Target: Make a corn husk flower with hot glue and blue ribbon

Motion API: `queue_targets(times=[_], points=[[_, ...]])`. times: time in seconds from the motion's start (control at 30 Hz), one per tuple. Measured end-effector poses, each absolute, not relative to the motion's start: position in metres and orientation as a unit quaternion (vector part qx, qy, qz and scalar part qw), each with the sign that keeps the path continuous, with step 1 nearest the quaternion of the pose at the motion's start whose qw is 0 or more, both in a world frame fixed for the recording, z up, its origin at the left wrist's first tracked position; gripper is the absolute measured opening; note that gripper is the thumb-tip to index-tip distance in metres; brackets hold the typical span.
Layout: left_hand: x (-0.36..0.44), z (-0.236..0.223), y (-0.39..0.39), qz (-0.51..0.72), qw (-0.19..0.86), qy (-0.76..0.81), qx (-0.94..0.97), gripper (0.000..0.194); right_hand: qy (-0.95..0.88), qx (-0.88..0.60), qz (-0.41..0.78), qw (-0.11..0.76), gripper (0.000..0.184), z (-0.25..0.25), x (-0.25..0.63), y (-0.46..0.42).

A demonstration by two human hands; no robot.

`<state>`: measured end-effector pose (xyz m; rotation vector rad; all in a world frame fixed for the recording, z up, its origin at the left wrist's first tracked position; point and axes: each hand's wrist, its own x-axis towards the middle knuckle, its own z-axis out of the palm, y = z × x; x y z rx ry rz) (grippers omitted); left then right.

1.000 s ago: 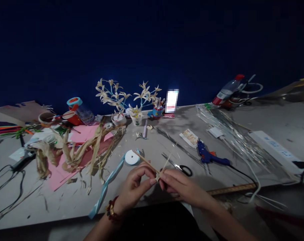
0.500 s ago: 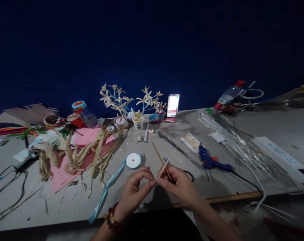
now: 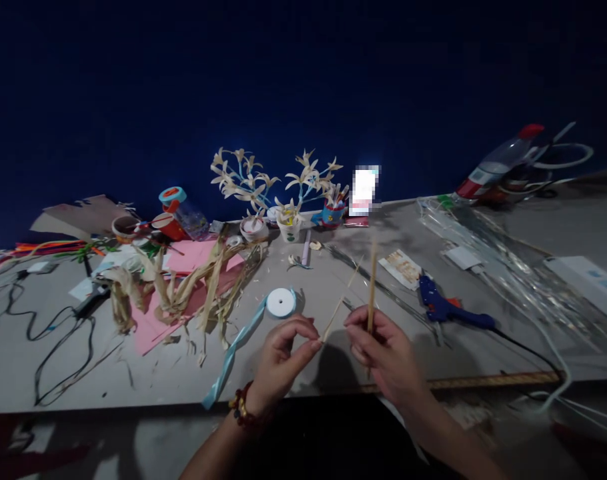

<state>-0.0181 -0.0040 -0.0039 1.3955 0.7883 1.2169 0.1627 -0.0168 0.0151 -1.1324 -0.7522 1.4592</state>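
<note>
Your left hand (image 3: 283, 353) pinches the lower end of a thin husk strip (image 3: 339, 301), which slants up and away from your fingertips. Your right hand (image 3: 383, 347) grips a wooden stick (image 3: 372, 283) upright above its fingers. A ribbon spool (image 3: 280, 302) lies just beyond your left fingers.

We sit in a dim room before a deep blue plain wall (image 3: 303, 80) that fills the upper half of our view. Below it stretches a long grey flat-topped work table (image 3: 133, 373), lit weakly, its near edge falling into darkness.
</note>
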Motion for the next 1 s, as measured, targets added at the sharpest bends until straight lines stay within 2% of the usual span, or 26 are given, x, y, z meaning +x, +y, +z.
queue_targets(times=[0.1,0.2,0.37,0.5,0.63,0.73,0.83,0.9,1.0], points=[[-0.016,-0.006,-0.005,0.499,0.542,0.336,0.587,0.008,-0.412,-0.472,0.602,0.496,0.027,0.01,0.156,-0.016],[-0.017,-0.007,-0.004,0.486,0.56,0.334,0.582,0.009,-0.425,-0.478,0.588,0.494,0.026,0.007,0.154,-0.012],[-0.016,-0.006,0.002,0.532,0.65,0.345,0.419,0.021,-0.32,-0.481,0.638,0.51,0.038,0.01,0.158,-0.008],[-0.016,-0.003,0.009,0.536,0.756,0.282,0.249,0.032,-0.238,-0.466,0.669,0.528,0.044,0.019,0.167,-0.007],[-0.019,-0.002,0.012,0.524,0.787,0.246,0.213,0.044,-0.212,-0.469,0.663,0.544,0.043,0.023,0.179,-0.006],[-0.023,-0.001,0.012,0.535,0.747,0.268,0.289,0.049,-0.21,-0.472,0.66,0.545,0.045,0.023,0.181,-0.006],[-0.025,0.004,0.011,0.537,0.594,0.336,0.496,0.032,-0.222,-0.474,0.661,0.538,0.048,0.019,0.176,-0.007],[-0.023,0.011,0.01,0.482,0.512,0.357,0.615,0.019,-0.24,-0.486,0.657,0.523,0.048,0.014,0.172,-0.009],[-0.015,0.018,0.01,0.415,0.49,0.352,0.681,0.011,-0.282,-0.493,0.652,0.503,0.044,0.006,0.167,-0.012]])
